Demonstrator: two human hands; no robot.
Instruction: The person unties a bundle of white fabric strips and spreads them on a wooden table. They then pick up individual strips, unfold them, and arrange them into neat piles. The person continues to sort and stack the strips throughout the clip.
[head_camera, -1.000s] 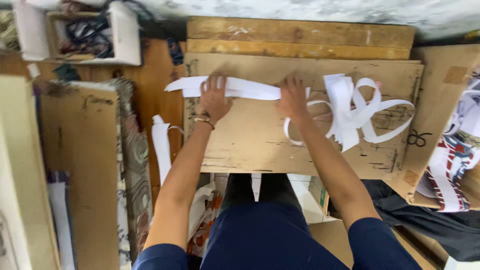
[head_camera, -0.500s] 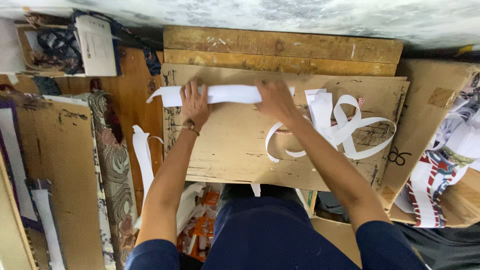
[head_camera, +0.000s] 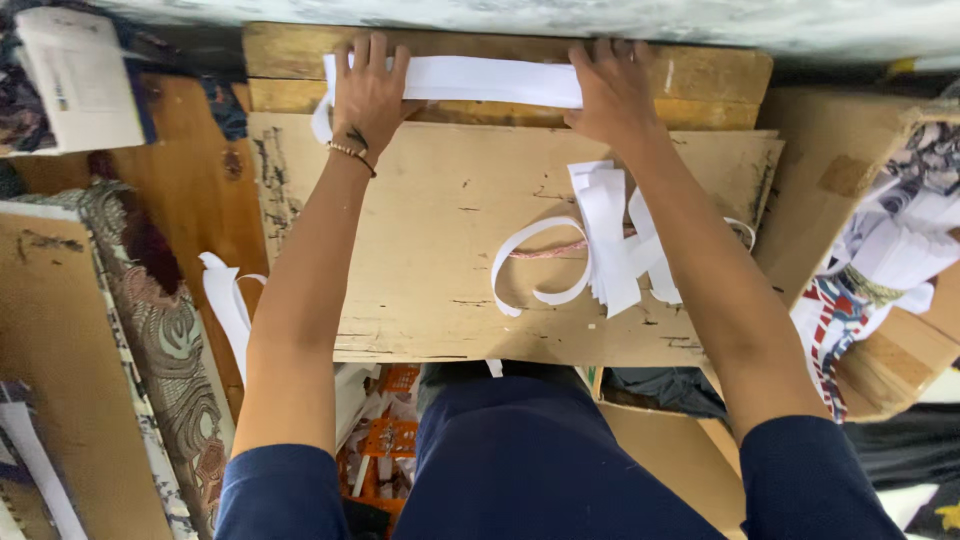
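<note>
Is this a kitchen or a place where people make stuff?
Probably a small craft or sewing workshop. Both hands press a white strip flat on a worn wooden board, more strips lie piled beside it, and patterned fabric sits nearby.

white printed box (head_camera: 80, 80) top left

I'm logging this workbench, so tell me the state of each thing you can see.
White strip: stretched flat, pinned at both ends.
Left hand: palm down on strip.
Right hand: palm down on strip.
Loose strips: piled, curled, untouched.
Board: lying flat, scuffed.
Cardboard box: open.
</note>
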